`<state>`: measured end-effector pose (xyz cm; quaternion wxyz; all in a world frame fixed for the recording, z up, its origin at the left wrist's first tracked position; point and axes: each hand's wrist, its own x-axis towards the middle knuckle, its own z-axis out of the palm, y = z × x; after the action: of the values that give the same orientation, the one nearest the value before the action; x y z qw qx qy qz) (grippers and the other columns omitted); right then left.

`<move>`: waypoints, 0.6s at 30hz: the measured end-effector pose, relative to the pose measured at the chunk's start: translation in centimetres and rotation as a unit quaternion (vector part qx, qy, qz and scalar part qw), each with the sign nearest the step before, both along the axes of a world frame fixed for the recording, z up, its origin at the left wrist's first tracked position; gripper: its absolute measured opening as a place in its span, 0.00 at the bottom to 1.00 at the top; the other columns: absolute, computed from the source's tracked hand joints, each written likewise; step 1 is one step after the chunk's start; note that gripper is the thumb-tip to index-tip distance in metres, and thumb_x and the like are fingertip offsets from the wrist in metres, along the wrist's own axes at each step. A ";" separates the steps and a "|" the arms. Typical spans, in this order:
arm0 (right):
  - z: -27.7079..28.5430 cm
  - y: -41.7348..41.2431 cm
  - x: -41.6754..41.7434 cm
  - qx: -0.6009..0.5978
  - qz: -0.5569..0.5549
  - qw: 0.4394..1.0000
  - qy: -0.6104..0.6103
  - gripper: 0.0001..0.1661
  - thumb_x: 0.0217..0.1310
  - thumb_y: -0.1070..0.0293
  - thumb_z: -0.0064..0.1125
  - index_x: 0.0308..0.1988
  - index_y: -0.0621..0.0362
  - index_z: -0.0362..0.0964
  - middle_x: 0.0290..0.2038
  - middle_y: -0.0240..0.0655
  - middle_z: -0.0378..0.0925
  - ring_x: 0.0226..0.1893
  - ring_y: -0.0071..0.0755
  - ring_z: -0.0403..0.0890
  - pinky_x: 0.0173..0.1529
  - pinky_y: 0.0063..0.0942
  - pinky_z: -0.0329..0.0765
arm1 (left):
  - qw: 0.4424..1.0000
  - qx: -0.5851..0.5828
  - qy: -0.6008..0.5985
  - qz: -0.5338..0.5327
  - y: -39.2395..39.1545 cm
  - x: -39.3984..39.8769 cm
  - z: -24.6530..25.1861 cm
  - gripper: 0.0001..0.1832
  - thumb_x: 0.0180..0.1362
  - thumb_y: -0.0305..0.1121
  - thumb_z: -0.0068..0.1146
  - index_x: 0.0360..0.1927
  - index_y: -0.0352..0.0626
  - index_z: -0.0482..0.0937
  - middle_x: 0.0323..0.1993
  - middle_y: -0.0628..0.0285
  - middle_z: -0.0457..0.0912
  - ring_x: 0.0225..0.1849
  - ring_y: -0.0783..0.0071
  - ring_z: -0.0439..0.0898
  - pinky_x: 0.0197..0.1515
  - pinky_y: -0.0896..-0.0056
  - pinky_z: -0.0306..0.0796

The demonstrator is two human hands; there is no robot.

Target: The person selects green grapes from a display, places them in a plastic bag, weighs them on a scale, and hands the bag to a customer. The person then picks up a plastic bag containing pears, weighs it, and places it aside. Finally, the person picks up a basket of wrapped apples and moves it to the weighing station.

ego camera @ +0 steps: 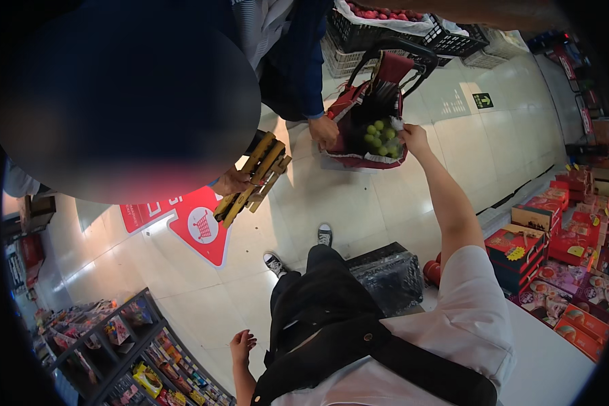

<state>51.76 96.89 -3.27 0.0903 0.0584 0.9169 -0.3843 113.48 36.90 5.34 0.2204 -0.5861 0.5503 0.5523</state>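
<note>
My right hand [413,139] grips the top of a clear plastic bag [397,124]. Green grapes [380,137] show through it, inside the opening of a dark red fabric shopping trolley bag [342,104] with a black handle. Across from me, another person's hand [325,133] holds the rim of that trolley bag. That person's other hand [233,181] is on a yellow slatted object [254,185], perhaps a folding stool. Down at my side hangs my left hand [242,347], holding nothing, its fingers loosely bent and apart.
Black plastic crates [355,33] of red fruit stand beyond the trolley bag. Red gift boxes [517,246] are stacked at right. A plastic-wrapped black box [388,279] lies beside my legs. Snack shelves [147,350] rise at lower left. A red arrow sticker [198,233] marks the tiled floor.
</note>
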 end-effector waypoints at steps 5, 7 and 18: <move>-3.4 -0.1 0.3 0.203 0.054 0.975 0.070 0.11 0.56 0.67 0.56 0.34 0.64 0.78 0.31 0.52 0.81 0.34 0.55 0.83 0.41 0.43 0.79 | 0.995 0.013 0.008 -0.101 1.9 -5.0 -2.8 0.16 0.65 0.36 0.58 0.48 0.32 0.78 0.35 0.55 0.84 0.34 0.71 0.84 0.36 0.74 0.77; -3.7 -1.6 0.6 0.173 0.130 0.976 0.017 0.11 0.55 0.67 0.56 0.35 0.61 0.79 0.33 0.54 0.80 0.39 0.60 0.81 0.45 0.48 0.77 | 0.994 0.022 0.074 -0.079 4.1 -8.9 -1.8 0.16 0.66 0.36 0.57 0.49 0.32 0.78 0.36 0.55 0.84 0.34 0.71 0.84 0.37 0.75 0.77; -11.0 -8.0 3.9 0.229 0.301 0.914 -0.143 0.15 0.54 0.70 0.57 0.42 0.55 0.82 0.41 0.46 0.83 0.43 0.52 0.83 0.50 0.41 0.80 | 0.989 0.021 0.055 -0.132 3.6 -10.7 -2.0 0.17 0.66 0.36 0.57 0.51 0.32 0.77 0.37 0.55 0.84 0.35 0.69 0.84 0.38 0.72 0.78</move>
<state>55.68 88.88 -14.27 0.3163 -0.1471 0.9312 -0.1059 102.73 40.48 3.31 0.2733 -0.4722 0.6224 0.5612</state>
